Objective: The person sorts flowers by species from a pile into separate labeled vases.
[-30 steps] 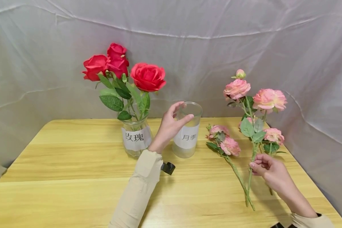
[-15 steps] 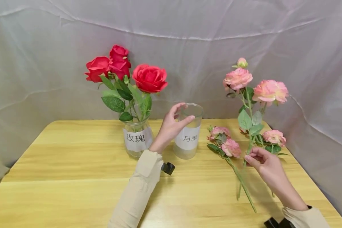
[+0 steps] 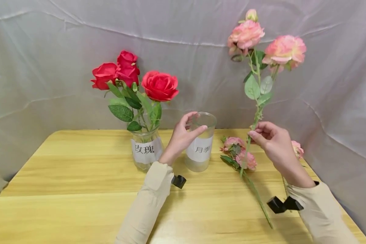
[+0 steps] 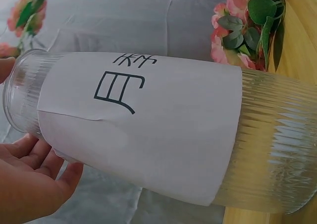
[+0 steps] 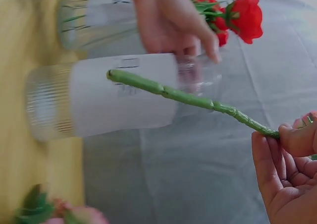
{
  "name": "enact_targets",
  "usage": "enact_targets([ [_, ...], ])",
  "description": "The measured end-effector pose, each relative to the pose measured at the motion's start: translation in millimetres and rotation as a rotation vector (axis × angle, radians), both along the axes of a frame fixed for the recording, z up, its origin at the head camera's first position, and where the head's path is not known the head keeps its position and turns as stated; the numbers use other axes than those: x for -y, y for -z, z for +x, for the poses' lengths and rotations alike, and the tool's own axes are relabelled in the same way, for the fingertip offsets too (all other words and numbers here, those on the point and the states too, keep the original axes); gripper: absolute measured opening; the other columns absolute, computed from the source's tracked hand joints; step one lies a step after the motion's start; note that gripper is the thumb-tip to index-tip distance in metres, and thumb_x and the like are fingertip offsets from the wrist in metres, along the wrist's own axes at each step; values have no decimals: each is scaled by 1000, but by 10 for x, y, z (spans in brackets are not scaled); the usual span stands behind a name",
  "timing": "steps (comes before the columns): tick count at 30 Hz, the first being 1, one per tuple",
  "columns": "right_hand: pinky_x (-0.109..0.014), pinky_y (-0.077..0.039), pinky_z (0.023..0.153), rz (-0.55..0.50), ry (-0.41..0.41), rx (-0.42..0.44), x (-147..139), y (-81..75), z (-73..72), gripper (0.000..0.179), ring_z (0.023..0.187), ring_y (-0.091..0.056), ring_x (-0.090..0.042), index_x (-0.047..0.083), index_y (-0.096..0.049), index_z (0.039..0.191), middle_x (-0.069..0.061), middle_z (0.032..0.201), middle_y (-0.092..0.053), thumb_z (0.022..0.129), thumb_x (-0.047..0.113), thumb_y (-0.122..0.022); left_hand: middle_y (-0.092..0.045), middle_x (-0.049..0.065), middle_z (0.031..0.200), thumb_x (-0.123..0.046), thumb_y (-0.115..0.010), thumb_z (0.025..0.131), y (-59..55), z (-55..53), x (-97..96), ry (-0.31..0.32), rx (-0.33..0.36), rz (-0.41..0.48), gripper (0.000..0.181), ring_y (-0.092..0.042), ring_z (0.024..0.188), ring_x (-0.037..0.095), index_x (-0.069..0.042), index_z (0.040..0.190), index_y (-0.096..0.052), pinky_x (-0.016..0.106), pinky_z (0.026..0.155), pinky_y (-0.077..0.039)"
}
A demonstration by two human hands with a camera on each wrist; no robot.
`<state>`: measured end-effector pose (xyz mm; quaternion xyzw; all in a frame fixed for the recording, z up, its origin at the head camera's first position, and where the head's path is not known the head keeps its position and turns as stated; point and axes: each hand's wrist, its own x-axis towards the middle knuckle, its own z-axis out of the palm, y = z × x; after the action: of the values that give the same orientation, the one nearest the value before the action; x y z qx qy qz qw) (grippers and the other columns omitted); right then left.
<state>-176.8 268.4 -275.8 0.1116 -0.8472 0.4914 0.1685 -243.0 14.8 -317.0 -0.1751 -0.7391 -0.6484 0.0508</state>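
My right hand (image 3: 276, 142) pinches the green stem of a pink flower (image 3: 285, 51) between thumb and fingers, holding it upright above the table. Two full blooms and a bud top this stem, whose bare lower end (image 5: 133, 80) crosses in front of the vase in the right wrist view. Around the upper part of a clear glass vase (image 4: 277, 135) curls my left hand (image 3: 184, 135), thumb and fingers on either side near the rim. A white paper label (image 4: 148, 130) with black characters wraps this vase, and no stems stand in it.
Left of the clear vase, a labelled glass jar (image 3: 146, 149) holds red roses (image 3: 160, 85). Another pink flower stem (image 3: 257, 195) lies on the wooden table (image 3: 79, 203) to the right. Behind my right hand shows part of a further pink bloom (image 3: 297, 149). Grey cloth (image 3: 183, 61) hangs behind.
My right hand has lifted the pink flower up off the table area and moved it slightly left, its blooms now much higher. The left hand stays at the vase.
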Motion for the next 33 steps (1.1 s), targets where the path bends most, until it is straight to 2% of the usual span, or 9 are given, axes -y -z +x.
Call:
enact_targets([
  [4, -17, -52, 58, -60, -41, -38, 69, -229, -85, 11, 67, -63, -6, -7, -59, 95, 5, 77, -63, 92, 2, -64, -51, 6, 138, -25, -72, 88, 10, 0, -4, -2, 3, -2, 62, -44, 128, 22, -6, 140, -45, 36, 106, -35],
  [7, -20, -55, 64, -199, -150, -54, 83, -394, -139, 2, 69, -65, -9, -4, -61, 91, 0, 78, -64, 91, -5, -62, -51, 6, 138, -25, -72, 87, 18, 0, -16, 3, -1, -4, 62, -44, 128, 24, -6, 140, -45, 36, 105, -36],
  [11, -23, -56, 67, -358, -276, -73, 115, -604, -220, 16, 69, -66, -12, 2, -65, 85, -5, 78, -66, 89, -13, -59, -52, 4, 137, -25, -72, 87, 10, 4, -21, -1, -4, -3, 61, -44, 127, 23, -8, 139, -46, 36, 104, -36],
  [17, -24, -56, 69, -450, -313, -118, 262, -819, -348, 12, 71, -67, -14, -1, -63, 84, -7, 79, -68, 88, -11, -61, -52, 3, 137, -26, -72, 87, 16, -2, -1, -7, -2, -7, 62, -45, 125, 19, -9, 140, -46, 36, 103, -37],
  [21, -24, -56, 69, -447, -310, -147, 369, -895, -427, 8, 71, -67, -13, -2, -61, 84, -6, 78, -68, 89, -9, -61, -53, 3, 136, -26, -72, 87, 36, -5, 5, -16, -4, -16, 62, -45, 124, 20, -9, 140, -46, 36, 102, -38],
  [24, -23, -56, 69, -403, -281, -163, 425, -947, -479, 11, 70, -67, -12, -1, -61, 84, -4, 76, -67, 89, -11, -60, -53, 3, 135, -25, -73, 87, 46, -4, 3, -22, -5, -19, 61, -46, 123, 20, -9, 140, -46, 36, 102, -38],
  [27, -22, -56, 70, -345, -237, -156, 464, -1006, -515, 9, 71, -67, -12, -3, -60, 87, -4, 78, -67, 90, -11, -57, -53, 4, 135, -25, -73, 87, 45, -4, -1, -22, -9, -16, 61, -46, 123, 20, -9, 139, -47, 37, 102, -38],
  [33, -23, -56, 71, -307, -233, -152, 550, -1051, -597, 6, 74, -67, -12, -8, -60, 91, -5, 79, -67, 92, -11, -55, -54, 6, 134, -23, -72, 87, 32, -9, -14, -19, -14, -8, 59, -47, 122, 21, -7, 138, -47, 36, 101, -38],
])
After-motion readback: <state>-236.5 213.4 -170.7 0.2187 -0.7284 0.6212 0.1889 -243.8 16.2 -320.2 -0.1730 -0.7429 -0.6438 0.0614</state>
